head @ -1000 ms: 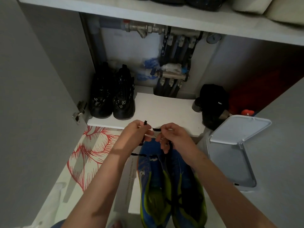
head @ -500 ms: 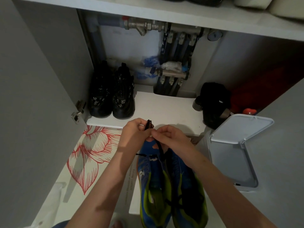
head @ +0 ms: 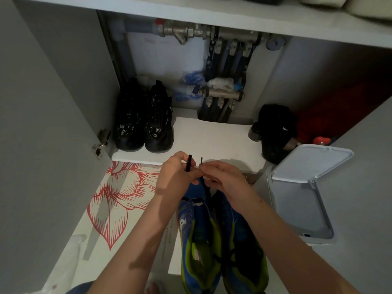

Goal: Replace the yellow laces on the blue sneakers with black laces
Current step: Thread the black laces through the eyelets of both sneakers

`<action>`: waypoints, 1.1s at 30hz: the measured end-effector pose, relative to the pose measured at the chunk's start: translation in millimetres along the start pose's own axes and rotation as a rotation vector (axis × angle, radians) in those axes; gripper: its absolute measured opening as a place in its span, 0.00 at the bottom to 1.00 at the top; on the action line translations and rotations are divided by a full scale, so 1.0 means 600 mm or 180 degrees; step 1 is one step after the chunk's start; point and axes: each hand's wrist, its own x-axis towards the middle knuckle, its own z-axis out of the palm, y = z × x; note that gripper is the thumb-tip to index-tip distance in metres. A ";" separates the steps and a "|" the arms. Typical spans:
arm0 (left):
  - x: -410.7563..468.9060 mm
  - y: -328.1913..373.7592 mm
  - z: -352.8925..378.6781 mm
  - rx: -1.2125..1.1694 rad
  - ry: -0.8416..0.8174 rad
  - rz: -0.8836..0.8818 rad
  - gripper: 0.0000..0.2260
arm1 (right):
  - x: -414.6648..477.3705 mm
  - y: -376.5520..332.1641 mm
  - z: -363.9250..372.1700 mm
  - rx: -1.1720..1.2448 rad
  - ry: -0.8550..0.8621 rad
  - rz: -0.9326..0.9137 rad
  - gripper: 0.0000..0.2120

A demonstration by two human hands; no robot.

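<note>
- The left hand [head: 177, 174] pinches one end of the lace [head: 188, 164] between thumb and fingers, and the end sticks up above the knuckles.
- The right hand [head: 222, 179] meets it fingertip to fingertip, fingers curled, nipping the thinner second tip [head: 201, 160], which also points up.
- From the pinch the lace drops between the hands toward the sneakers [head: 197, 230].
- The blue sneakers lie side by side just under the wrists, toes toward the shelf [head: 212, 136], with green linings showing. Dark lacing crosses the right one; its exact run is hard to tell in the dim light.
- To the left lies a white sheet with a red flower print [head: 118, 194].
- To the right stands a pale bin [head: 297, 209], with its lid [head: 314, 161] up.
- On the shelf, a pair of black shoes [head: 144, 122] stands at the left and a black bundle [head: 275, 128] at the right.
- Pipes [head: 222, 60] run behind, and an open grey door [head: 53, 124] is on the left.
</note>
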 end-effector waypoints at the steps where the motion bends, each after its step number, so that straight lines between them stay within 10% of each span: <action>1: 0.000 0.000 0.000 -0.0122 -0.0037 -0.0056 0.10 | 0.000 -0.001 0.000 0.0099 -0.0007 -0.0035 0.11; 7: 0.003 -0.043 0.013 0.1136 -0.0421 -0.0617 0.09 | 0.013 -0.011 -0.020 0.1381 0.0449 -0.0106 0.04; 14: -0.003 -0.101 0.040 0.1732 -0.0490 -0.1010 0.11 | 0.015 0.074 0.000 -0.2611 -0.0045 -0.0037 0.06; 33: 0.000 -0.138 0.043 0.1005 -0.0216 -0.1330 0.02 | 0.016 0.135 0.018 -0.4065 0.0353 -0.0753 0.08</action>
